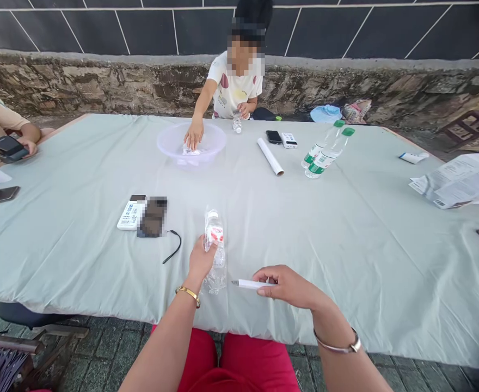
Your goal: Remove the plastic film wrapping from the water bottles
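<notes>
My left hand [202, 258] is closed around a small clear plastic bottle [219, 253] with a red-and-white label, lying on the cloth with its cap pointing away from me. Loose clear plastic film [215, 282] surrounds the bottle and spreads out below its base. To the right, my right hand [278, 284] grips a white-handled utility knife [247, 283] between thumb and fingers. Its short blade points left toward the film, a small gap apart from it.
Across the table [264, 218], a person [237, 90] reaches into a translucent basin [166, 142] and holds another bottle [237, 124]. A white roll [270, 157], two green-capped bottles [323, 155], a phone [152, 218] and a white power bank [129, 216] lie about. Papers [460, 179] are at right.
</notes>
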`<state>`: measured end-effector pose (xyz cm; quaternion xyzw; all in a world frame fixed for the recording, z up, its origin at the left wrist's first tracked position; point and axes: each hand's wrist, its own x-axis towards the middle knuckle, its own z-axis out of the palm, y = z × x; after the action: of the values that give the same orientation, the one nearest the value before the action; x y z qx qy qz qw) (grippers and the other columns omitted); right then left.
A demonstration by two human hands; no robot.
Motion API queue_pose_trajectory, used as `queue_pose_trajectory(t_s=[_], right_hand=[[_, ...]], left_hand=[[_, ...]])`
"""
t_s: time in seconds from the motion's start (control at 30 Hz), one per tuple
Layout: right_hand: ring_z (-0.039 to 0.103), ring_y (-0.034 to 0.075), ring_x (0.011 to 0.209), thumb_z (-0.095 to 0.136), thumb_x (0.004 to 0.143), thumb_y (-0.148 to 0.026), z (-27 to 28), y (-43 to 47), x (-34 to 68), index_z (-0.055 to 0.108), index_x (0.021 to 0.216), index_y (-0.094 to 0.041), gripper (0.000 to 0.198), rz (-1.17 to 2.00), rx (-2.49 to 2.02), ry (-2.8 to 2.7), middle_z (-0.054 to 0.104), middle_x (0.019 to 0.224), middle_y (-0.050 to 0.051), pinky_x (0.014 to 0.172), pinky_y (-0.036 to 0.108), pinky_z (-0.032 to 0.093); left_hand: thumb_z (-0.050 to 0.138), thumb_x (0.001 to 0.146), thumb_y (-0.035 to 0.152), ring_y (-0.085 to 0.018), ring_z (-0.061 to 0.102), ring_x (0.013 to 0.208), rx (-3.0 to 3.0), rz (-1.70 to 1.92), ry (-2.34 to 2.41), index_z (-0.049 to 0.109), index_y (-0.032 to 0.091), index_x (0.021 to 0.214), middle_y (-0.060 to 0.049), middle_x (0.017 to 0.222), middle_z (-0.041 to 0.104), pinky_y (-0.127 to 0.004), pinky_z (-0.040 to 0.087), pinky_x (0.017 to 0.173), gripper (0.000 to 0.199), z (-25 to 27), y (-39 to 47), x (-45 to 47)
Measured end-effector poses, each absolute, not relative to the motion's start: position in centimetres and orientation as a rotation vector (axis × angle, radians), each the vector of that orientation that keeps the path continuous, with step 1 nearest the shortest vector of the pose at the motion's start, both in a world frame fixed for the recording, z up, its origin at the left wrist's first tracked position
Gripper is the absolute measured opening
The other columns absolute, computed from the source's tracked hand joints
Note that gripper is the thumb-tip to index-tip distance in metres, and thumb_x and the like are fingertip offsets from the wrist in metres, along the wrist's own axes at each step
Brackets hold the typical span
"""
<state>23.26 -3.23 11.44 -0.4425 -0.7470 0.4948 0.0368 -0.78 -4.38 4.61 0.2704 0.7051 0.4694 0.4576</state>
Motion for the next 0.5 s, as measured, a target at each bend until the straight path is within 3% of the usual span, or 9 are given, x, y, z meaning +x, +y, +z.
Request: queue_pose_trajectory(t_s=[0.07,0.17,0.23,0.4,0.5], right_hand=[[0.06,0.017,0.07,0.059,0.077,-0.034,9.6,-1.7,23.4,0.072,0.088,-0.024,0.021,1.317,-1.553,-2.164,0.07,0.078,0.0,0.063,0.026,0.042],[0.062,0.021,0.084,0.05,0.083,-0.031,6.5,0.4,22.5,0.069,0.099,-0.023,0.027,0.7,-1.919,-1.979,0.069,0.094,0.006,0.071,0.03,0.043],[0.06,0.023,0.092,0.048,0.085,-0.027,5.0,1.0,21.9,0.068,0.104,-0.021,0.028,0.455,-2.035,-1.983,0.067,0.101,0.01,0.077,0.033,0.043],[0.052,0.03,0.112,0.054,0.083,-0.023,5.0,0.5,19.7,0.064,0.114,-0.021,0.033,0.33,-1.996,-2.001,0.06,0.12,0.013,0.09,0.041,0.04],[0.056,0.024,0.105,0.048,0.088,-0.034,5.8,-0.1,15.7,0.057,0.123,-0.023,0.038,0.668,-1.771,-1.914,0.058,0.122,0.01,0.088,0.037,0.043]], left_hand=[[0.073,0.07,0.043,-0.032,0.051,0.116,0.726,1.104,1.811,0.057,0.023,0.106,-0.012,0.118,0.062,-0.033,0.036,0.088,0.044,4.9,-4.2,-0.6],[0.072,0.069,0.048,-0.033,0.056,0.107,0.753,1.05,1.898,0.054,0.023,0.099,-0.012,0.104,0.065,-0.032,0.036,0.079,0.043,5.4,-3.7,-0.3],[0.071,0.069,0.052,-0.033,0.059,0.099,0.77,1.018,1.968,0.051,0.023,0.089,-0.012,0.093,0.064,-0.032,0.035,0.074,0.041,5.7,-3.4,-0.2],[0.06,0.078,0.054,-0.031,0.059,0.085,0.918,0.921,2.114,0.039,0.025,0.066,-0.006,0.071,0.057,-0.031,0.034,0.067,0.038,5.8,-3.0,-0.4],[0.055,0.085,0.044,-0.026,0.056,0.073,0.987,0.966,2.089,0.035,0.024,0.058,-0.002,0.058,0.048,-0.029,0.031,0.063,0.038,5.3,-2.9,-0.6]])
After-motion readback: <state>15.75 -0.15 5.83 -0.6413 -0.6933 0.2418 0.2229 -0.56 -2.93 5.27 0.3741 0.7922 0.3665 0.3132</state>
